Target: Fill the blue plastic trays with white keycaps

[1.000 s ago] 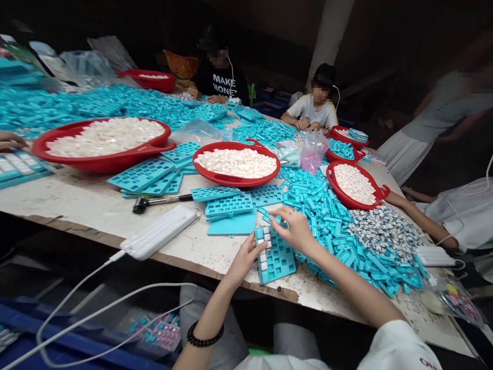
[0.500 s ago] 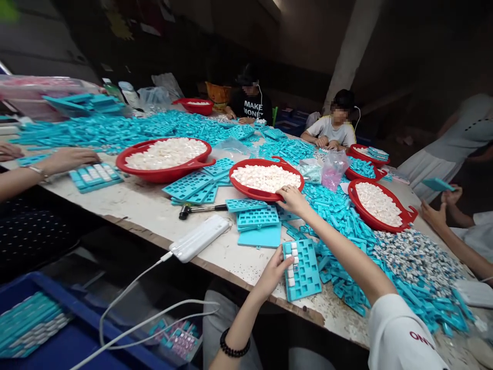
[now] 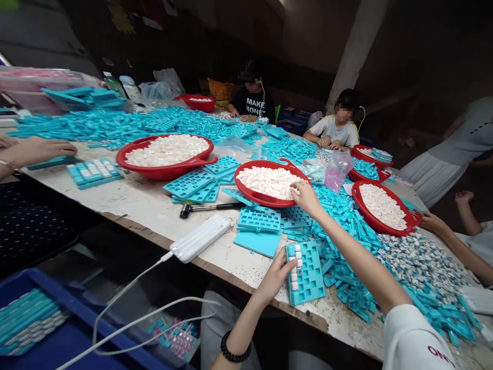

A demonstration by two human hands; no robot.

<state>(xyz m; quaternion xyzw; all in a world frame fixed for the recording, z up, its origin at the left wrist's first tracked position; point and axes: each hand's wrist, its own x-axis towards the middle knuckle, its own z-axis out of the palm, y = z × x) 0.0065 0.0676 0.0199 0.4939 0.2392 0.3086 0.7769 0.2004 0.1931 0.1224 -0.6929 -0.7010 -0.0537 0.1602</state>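
My left hand grips the left edge of a teal grid tray lying near the table's front edge; a few white pieces fill its left column. My right hand reaches forward over the rim of the middle red bowl, fingers curled down into the white pieces heaped inside. What the fingers hold is hidden. A black bead bracelet sits on my left wrist.
Teal trays are stacked beside a small hammer and a white power bank with cables. A teal piece pile lies right, more red bowls around. Other people's hands work nearby. A blue crate sits below.
My right hand left the grid tray and stretched out to the middle red bowl. My left hand stayed on the tray. The camera lifted and turned left.
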